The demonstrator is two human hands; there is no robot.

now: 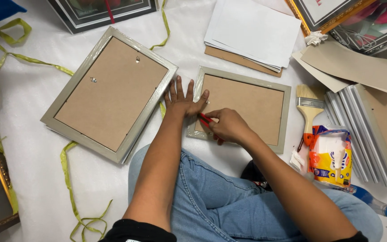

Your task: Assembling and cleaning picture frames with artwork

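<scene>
So the whole floor is covered in a white sheet [32, 148] and there's framing stuff all over it; biggest thing is the large grey picture frame [109, 93] lying face down and tilted, brown backing board up, off to the left; right next to it sits the smaller grey frame [242, 107], also face down, straight ahead of the knees in blue jeans [211, 201]; above that there's a stack of white sheets [254, 31] on a brown board; on the right a row of grey frames [368, 134] leaning together, then a yellow and orange packet [332, 157], then a flat paintbrush [310, 110] with a pale wooden handle; green ribbon [70, 179] snakes around the left side; left hand [182, 101] is flat, fingers spread open, pressing on the smaller frame's left edge; right hand [229, 125] is curled closed around a small red tool [204, 120], tip at the backing's left edge, just beside the left thumb.
</scene>
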